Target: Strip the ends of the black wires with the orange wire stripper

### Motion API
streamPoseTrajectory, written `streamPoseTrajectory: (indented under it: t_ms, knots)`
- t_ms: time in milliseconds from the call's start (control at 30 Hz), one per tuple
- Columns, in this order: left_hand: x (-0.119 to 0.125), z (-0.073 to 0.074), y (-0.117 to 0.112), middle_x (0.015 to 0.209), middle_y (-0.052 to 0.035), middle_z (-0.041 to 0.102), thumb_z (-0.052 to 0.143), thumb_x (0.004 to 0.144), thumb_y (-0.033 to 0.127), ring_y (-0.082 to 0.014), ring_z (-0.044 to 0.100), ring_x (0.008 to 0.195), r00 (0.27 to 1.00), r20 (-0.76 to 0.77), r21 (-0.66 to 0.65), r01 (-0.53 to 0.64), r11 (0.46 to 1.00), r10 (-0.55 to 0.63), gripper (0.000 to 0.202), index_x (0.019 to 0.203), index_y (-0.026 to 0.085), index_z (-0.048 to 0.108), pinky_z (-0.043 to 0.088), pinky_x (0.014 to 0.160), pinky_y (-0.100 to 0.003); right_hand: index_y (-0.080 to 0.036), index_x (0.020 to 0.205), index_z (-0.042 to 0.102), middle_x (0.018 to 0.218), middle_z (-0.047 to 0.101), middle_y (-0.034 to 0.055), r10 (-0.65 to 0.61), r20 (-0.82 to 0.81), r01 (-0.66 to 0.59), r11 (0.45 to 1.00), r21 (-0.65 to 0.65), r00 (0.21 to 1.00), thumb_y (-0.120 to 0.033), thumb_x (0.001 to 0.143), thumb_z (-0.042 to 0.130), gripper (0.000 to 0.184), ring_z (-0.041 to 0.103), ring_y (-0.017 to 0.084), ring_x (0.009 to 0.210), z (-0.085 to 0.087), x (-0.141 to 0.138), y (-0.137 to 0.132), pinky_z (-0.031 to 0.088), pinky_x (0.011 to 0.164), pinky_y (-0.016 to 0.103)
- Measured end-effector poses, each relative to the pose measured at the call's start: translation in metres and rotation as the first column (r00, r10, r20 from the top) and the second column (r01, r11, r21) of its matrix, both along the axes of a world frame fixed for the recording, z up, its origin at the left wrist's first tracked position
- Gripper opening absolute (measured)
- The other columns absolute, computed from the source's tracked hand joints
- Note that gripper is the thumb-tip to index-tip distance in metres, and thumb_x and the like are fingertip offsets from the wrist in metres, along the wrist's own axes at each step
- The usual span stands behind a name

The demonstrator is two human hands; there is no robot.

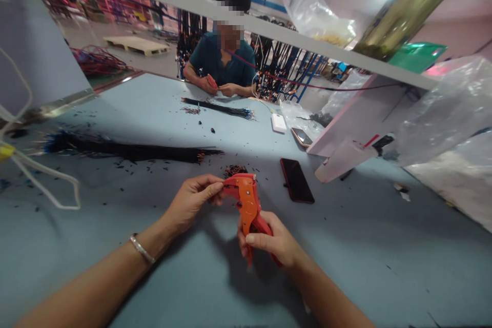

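Observation:
My right hand (269,238) is wrapped round the handles of a red and orange wire stripper (248,197), held above the table with its head pointing up and left. At the stripper's jaws, the thumb and fingers of my left hand (198,197) are pinched together; whatever lies between them is too small or hidden to make out. Just behind the tool lies a small heap of cut wire bits (235,170), partly covered by it. A long bundle of black wires (134,151) stretches across the table beyond my left hand, blue ends to the left and coppery ends to the right.
Across the table (161,261) sits a person (225,61) holding a red tool, near a second wire bundle (217,106). A black phone (296,180) lies right of the stripper, with another phone (302,137) and a white box (278,123) beyond. Plastic bags (449,107) fill the right side.

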State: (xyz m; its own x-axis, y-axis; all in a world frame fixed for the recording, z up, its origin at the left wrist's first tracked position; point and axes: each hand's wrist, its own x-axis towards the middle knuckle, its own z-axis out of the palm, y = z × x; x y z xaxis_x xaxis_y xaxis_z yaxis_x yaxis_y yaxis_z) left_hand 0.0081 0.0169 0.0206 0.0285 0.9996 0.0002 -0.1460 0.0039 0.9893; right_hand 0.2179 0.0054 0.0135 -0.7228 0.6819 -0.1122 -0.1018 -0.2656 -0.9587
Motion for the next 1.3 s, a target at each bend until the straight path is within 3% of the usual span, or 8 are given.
streamPoseTrajectory:
  t_ms: [500,900,1167,1300]
  knots:
    - [0.0004,0.0005,-0.0018,0.061,0.0026,0.061,0.064,0.077,0.034,-0.01,0.053,0.05,0.998,-0.05,-0.024,-0.034,0.999,0.032,0.018,0.073,0.017,0.061,0.043,0.055,-0.023,-0.012,0.093,0.059,0.079,0.062,0.005,-0.004,-0.071,-0.003,0.995,-0.104,0.997,-0.039,0.071,0.076,0.039,0.062,0.016,0.065,-0.0058,-0.0004,-0.0009,0.052,0.054,0.027]
    - [-0.0015,-0.001,-0.0003,0.06,0.0044,0.058,0.063,0.077,0.031,-0.0086,0.049,0.05,0.997,-0.079,0.019,-0.024,1.0,0.026,0.014,0.075,0.017,0.06,0.04,0.055,-0.022,-0.013,0.091,0.057,0.075,0.059,0.0026,0.012,-0.053,-0.016,0.997,-0.078,0.999,-0.04,0.073,0.074,0.037,0.059,0.014,0.061,-0.0052,-0.0014,-0.002,0.051,0.05,0.025]
    - [-0.0024,-0.0005,-0.0003,0.059,0.004,0.057,0.064,0.077,0.029,-0.0086,0.048,0.051,0.996,-0.091,0.028,-0.018,0.999,0.021,0.013,0.077,0.016,0.064,0.04,0.055,-0.022,-0.012,0.094,0.058,0.081,0.061,0.0047,0.034,-0.062,-0.036,0.999,-0.033,0.998,-0.038,0.072,0.075,0.038,0.061,0.015,0.067,-0.0063,-0.0011,-0.0005,0.05,0.057,0.026]
    - [-0.0027,-0.0008,-0.0002,0.06,0.0042,0.057,0.064,0.077,0.029,-0.0082,0.048,0.051,0.996,-0.079,0.022,-0.027,0.999,0.028,0.013,0.078,0.016,0.066,0.04,0.055,-0.022,-0.013,0.105,0.057,0.086,0.063,0.0057,0.032,-0.067,-0.036,0.998,-0.048,0.997,-0.034,0.071,0.076,0.044,0.063,0.016,0.071,-0.0081,-0.0007,-0.0004,0.05,0.062,0.027]
